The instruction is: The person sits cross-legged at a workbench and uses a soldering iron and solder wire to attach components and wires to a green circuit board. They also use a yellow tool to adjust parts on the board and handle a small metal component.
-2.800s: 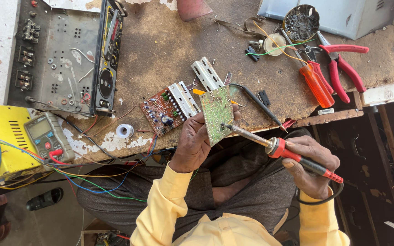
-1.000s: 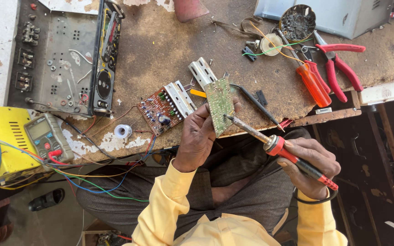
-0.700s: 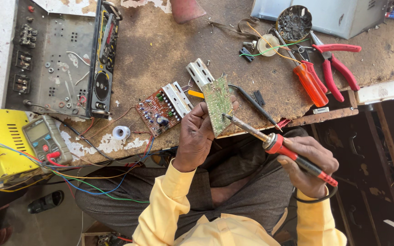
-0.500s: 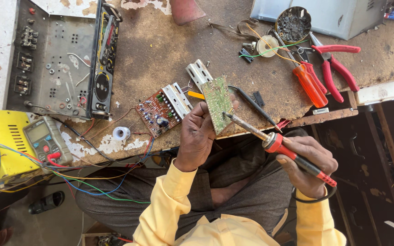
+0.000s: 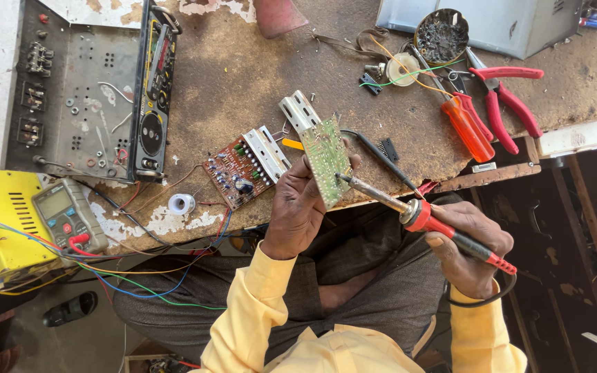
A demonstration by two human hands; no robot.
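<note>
While left hand grips green board, right hand grips soldering iron, red board beside.

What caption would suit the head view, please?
Left hand tilts a green circuit board while right hand touches a red-handled soldering iron to it.

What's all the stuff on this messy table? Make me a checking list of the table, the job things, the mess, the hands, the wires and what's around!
Surface: worn brown workbench, paint chipped at the left.
Job's things: green circuit board held tilted; soldering iron tip touching it.
Clutter: second circuit board, open metal chassis, orange screwdriver, red pliers, solder spool, round tin.
Hands: left hand grips the green board; right hand grips the iron's red handle.
Cables: coloured wires hang off the front edge.
Surroundings: yellow box with multimeter; grey metal case.
</note>
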